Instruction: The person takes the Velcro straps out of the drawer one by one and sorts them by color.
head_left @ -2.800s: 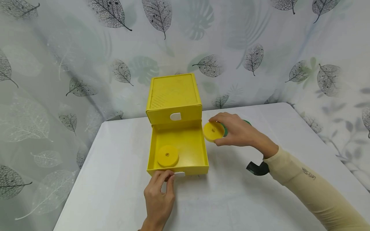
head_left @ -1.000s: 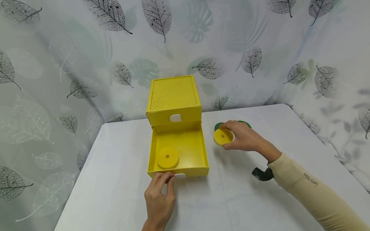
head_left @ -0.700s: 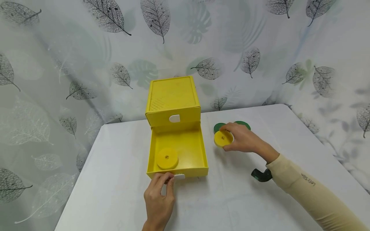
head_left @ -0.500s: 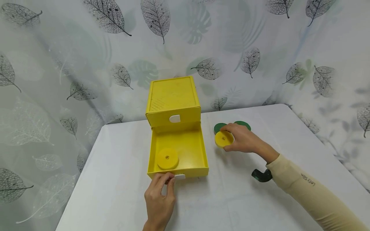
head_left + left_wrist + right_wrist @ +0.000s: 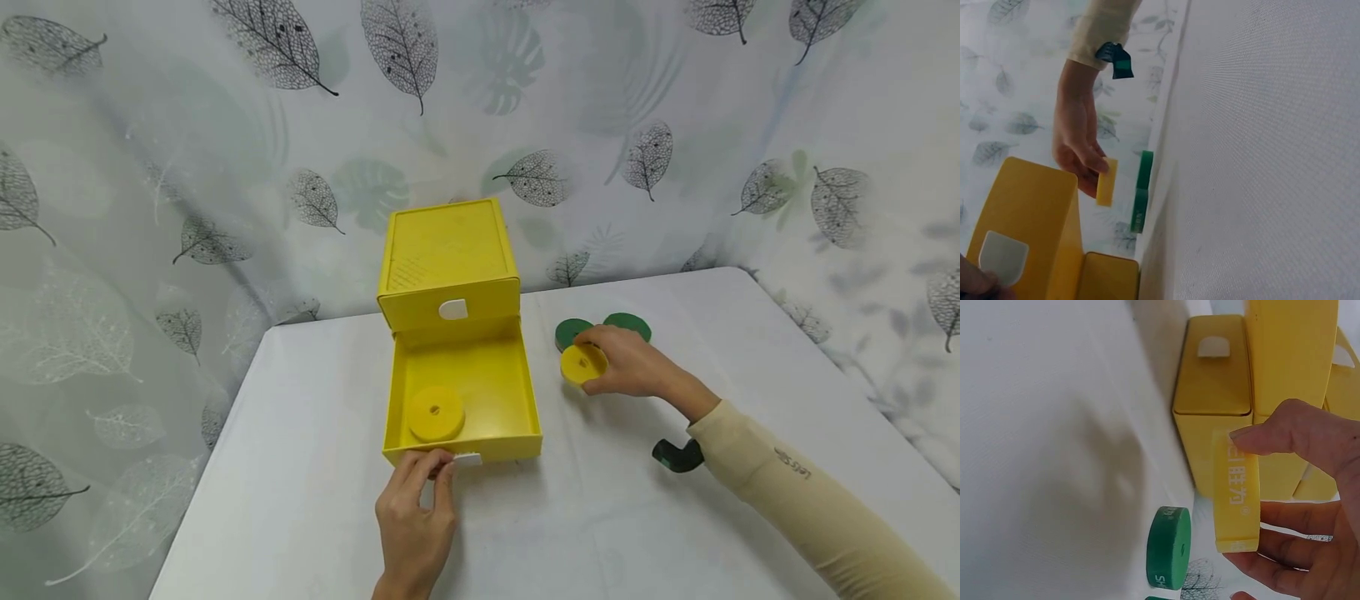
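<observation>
My right hand (image 5: pixel 630 362) grips a yellow disc (image 5: pixel 1237 494) by its rim, thumb on one side and fingers on the other. White lettering runs along that rim. The disc is held above the table, right of the pulled-out drawer (image 5: pixel 491 367) and close to two green discs, one nearer (image 5: pixel 572 332) and one farther (image 5: pixel 628 323). A second yellow disc (image 5: pixel 437 414) with a small centre hole lies in the drawer's front left. At the drawer front, my left hand (image 5: pixel 414 521) pinches the white handle (image 5: pixel 1004 257); only its fingertips show in the left wrist view.
The yellow drawer cabinet (image 5: pixel 450 242) stands at the back of the white table (image 5: pixel 300 467). Its bottom drawer (image 5: pixel 1216 381), below the pulled-out one, is closed. A dark green piece (image 5: pixel 677 456) hangs under the right sleeve. Leaf-patterned cloth (image 5: pixel 465 108) rises behind the table.
My right hand has moved right, away from the drawer, and slightly nearer, still gripping the yellow disc. More of the green discs shows. My left hand has stayed at the drawer handle.
</observation>
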`<action>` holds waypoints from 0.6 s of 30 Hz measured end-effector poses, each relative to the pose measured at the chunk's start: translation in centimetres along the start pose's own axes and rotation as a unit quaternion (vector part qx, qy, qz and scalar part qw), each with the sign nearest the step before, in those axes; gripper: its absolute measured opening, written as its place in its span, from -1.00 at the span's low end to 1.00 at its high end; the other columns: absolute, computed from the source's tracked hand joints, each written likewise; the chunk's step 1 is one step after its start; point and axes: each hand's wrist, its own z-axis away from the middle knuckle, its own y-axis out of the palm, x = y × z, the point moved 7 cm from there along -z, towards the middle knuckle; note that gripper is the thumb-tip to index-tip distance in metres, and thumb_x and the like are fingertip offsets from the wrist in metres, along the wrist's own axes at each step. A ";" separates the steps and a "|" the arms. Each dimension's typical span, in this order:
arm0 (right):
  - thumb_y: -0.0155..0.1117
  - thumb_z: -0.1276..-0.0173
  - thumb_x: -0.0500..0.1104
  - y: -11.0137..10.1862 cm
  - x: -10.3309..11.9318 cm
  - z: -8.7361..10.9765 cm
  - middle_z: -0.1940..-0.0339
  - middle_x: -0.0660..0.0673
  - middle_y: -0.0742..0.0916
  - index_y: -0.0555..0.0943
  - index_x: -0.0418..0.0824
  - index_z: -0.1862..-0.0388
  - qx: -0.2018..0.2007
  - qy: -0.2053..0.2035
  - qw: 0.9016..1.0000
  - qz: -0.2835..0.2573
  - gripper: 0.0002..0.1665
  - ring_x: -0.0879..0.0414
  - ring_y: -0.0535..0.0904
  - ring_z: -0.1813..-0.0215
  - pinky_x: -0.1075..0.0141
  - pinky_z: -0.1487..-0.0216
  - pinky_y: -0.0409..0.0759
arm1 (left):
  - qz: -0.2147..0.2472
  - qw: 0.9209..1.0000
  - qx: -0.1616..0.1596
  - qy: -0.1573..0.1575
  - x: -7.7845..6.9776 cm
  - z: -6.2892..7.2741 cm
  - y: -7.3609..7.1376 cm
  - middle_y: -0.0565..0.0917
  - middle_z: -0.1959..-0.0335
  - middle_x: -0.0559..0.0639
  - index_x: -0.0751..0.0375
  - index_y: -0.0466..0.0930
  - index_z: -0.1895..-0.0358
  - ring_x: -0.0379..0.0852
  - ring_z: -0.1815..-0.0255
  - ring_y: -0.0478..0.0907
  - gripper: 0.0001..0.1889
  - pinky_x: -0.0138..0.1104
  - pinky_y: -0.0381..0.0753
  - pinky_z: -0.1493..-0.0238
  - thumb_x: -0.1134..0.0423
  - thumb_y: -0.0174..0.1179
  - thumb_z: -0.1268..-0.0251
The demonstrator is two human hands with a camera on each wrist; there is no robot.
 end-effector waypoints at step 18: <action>0.68 -0.10 -0.16 1.6 -1.9 -0.1 -0.16 -0.29 0.64 0.57 -0.38 -0.25 0.023 0.045 0.999 -0.012 -0.23 -0.18 0.53 -0.14 -0.16 -0.28 0.50 | -0.009 1.000 -0.001 -0.005 -0.1 0.0 0.0 0.63 0.28 -0.14 0.22 0.74 0.25 -0.25 0.33 0.60 -0.71 -0.47 0.62 0.27 0.64 0.51 -0.04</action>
